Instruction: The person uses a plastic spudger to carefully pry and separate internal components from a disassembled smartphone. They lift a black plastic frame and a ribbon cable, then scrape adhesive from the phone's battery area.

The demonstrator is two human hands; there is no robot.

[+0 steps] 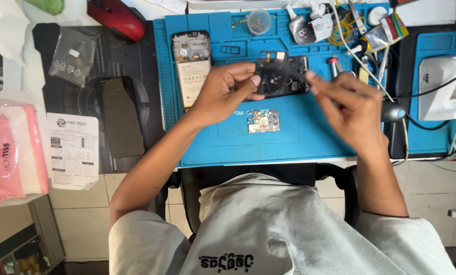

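Hands meet over a blue mat (289, 140). Left hand (223, 94) pinches the near edge of a black frame (281, 76) between thumb and fingertips, holding it just above the mat. Right hand (347, 109) grips the frame's other end with curled fingers, though blur makes the exact hold hard to read. Below the frame a small circuit board (263, 121) lies on the mat. An opened phone (191, 66) with its battery showing rests to the left, and a dark screen panel (122, 118) lies farther left.
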